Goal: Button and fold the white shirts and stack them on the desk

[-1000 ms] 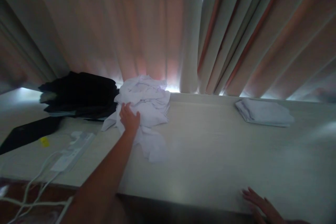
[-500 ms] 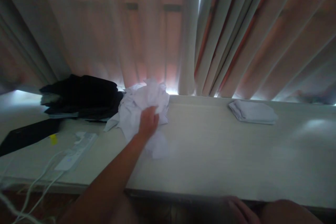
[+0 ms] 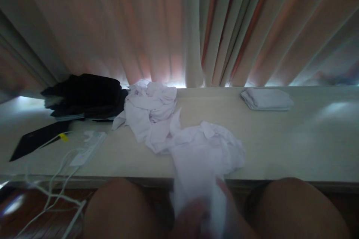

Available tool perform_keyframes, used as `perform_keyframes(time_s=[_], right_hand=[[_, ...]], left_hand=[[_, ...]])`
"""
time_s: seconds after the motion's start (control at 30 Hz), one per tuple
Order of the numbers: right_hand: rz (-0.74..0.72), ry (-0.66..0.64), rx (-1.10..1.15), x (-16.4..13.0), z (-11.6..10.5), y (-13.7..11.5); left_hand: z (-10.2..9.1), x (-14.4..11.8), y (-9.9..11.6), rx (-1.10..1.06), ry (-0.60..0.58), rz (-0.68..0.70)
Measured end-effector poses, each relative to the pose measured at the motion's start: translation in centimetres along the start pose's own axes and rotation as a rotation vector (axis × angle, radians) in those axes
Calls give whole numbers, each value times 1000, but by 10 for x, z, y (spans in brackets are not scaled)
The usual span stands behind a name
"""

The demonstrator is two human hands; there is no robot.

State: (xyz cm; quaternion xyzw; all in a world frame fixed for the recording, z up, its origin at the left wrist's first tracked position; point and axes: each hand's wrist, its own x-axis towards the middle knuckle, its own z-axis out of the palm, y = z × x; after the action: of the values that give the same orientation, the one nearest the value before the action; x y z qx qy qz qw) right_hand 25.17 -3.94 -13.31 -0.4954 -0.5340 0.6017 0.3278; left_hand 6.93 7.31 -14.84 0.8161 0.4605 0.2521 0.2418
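A white shirt (image 3: 199, 157) is drawn over the table's front edge toward me, with its far part spread on the tabletop and its near part hanging down. My left hand (image 3: 192, 216), smeared by motion, grips its lower end at the bottom of the head view. Beside it my right hand (image 3: 234, 213) is closed on the same cloth, partly hidden by a fold. A crumpled heap of white clothes (image 3: 151, 108) lies just behind and left of the shirt, touching it.
A folded white cloth (image 3: 266, 99) lies at the back right of the table (image 3: 280, 145). Dark folded clothes (image 3: 89, 95) are stacked at the back left. Nearer are a flat black object (image 3: 39, 140) and a white power strip (image 3: 88, 149) with trailing cables. Curtains (image 3: 157, 26) hang behind.
The white shirt has come off the heap toward me, over the table edge. The reaching arm has drawn back, and both hands are now together on the cloth. The view has shifted slightly.
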Motion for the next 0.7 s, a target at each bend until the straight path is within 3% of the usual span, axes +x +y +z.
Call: perform_keyframes(time_s=[0.1, 0.23, 0.3, 0.37, 0.43, 0.53, 0.63, 0.7], right_hand=[[38, 112, 197, -23, -4, 2], [49, 221, 261, -35, -9, 11], [54, 251, 236, -34, -7, 12], [73, 255, 183, -30, -5, 3], [102, 233, 134, -29, -7, -19], [110, 202, 78, -43, -19, -75], [134, 224, 10, -63, -36, -125], [152, 234, -86, -67, -44, -132]], left_hand=[[-2, -18, 4, 1, -44, -25], [-2, -35, 19, -16, -78, -80], [-2, -20, 26, -27, -83, -152], [1, 12, 32, -28, -109, -182], [11, 51, 35, 12, -180, -128], [37, 97, 40, 224, -338, -137], [64, 116, 50, 323, -374, -97], [76, 119, 56, 313, -318, 7]])
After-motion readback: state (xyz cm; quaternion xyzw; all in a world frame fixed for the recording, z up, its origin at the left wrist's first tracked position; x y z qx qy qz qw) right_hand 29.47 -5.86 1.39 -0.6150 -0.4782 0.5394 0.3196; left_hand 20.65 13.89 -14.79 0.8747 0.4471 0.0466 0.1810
